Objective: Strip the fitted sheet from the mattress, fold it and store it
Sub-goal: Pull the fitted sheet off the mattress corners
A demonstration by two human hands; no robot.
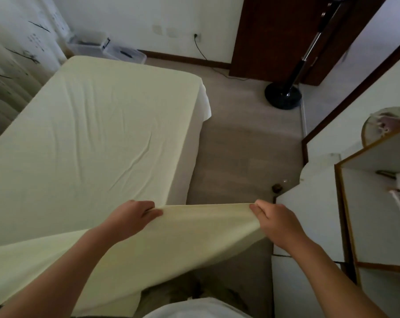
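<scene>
A person stands at the near corner of the bed [183, 157], both bare forearms reaching forward and down. The pale yellow fitted sheet [91, 134] lies over the top of the bed with shallow creases across its middle, but its near corner is lifted clear and pulled out over the floor [240, 145], stretched in a taut band between the two hands. The left hand [134, 218] grips the raised hem close to the bed's edge, its fingers [148, 208] curled together over the cloth with the thumb pinching from beneath. The right hand [274, 220] holds the far end of that same hem, well apart from the left, its fingers [258, 208] bunched and pinching the fabric's tip. From the hem the sheet slopes back towards the person and down to the left. At the bed's far right corner a white flap [205, 99] hangs down. Clear storage boxes [107, 48] sit against the far wall beyond the bed, and a patterned curtain [10, 53] hangs on the left. A fan stand's round black base [282, 97] rests on the floor near a dark wooden door [274, 31]. A white cabinet [309, 214] stands just beside the right hand.
</scene>
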